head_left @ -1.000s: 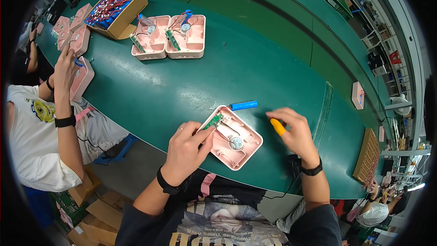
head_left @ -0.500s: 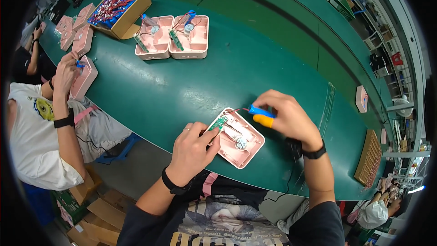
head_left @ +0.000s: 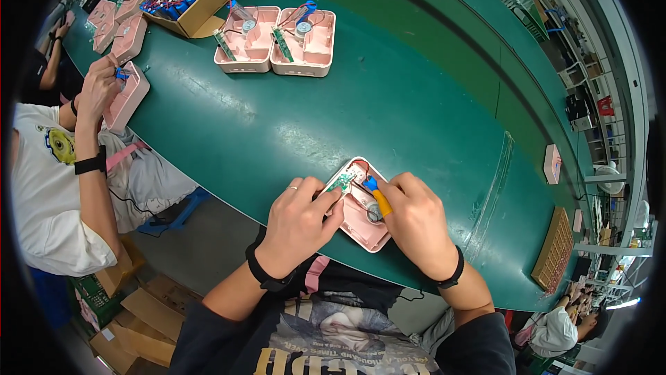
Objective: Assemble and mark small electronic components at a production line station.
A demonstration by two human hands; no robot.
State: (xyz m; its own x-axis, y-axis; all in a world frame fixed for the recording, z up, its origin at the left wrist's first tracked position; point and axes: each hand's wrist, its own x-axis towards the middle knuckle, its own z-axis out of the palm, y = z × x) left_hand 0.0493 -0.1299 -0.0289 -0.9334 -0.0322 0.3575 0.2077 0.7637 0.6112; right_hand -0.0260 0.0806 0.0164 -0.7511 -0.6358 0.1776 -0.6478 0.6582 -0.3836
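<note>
A pink plastic housing (head_left: 363, 235) lies at a slant on the table in front of me. My left hand (head_left: 300, 217) is closed on its left side, fingertips at a small green circuit board (head_left: 341, 181) at the housing's upper end. From the right, my right hand (head_left: 418, 221) grips a blue cylindrical battery (head_left: 370, 183) over the inside of the housing; a yellow cover (head_left: 381, 203) is on one of its digits. Much of the battery is hidden by the fingers. A round silver component (head_left: 374, 212) sits inside, partly covered by my right hand. Thin wires run between the parts.
Two pink housings (head_left: 302, 70) with boards and batteries stand at the back, beside a cardboard box (head_left: 186, 24) of blue batteries. On the left, a co-worker's hand (head_left: 102, 87) works at another pink housing (head_left: 128, 101). A brown compartment tray (head_left: 553, 246) lies far right.
My right hand has brought the blue battery leftward and down, from beside the housing to over its inside. My left hand stays at the board, shifted slightly. The view has shifted a little.
</note>
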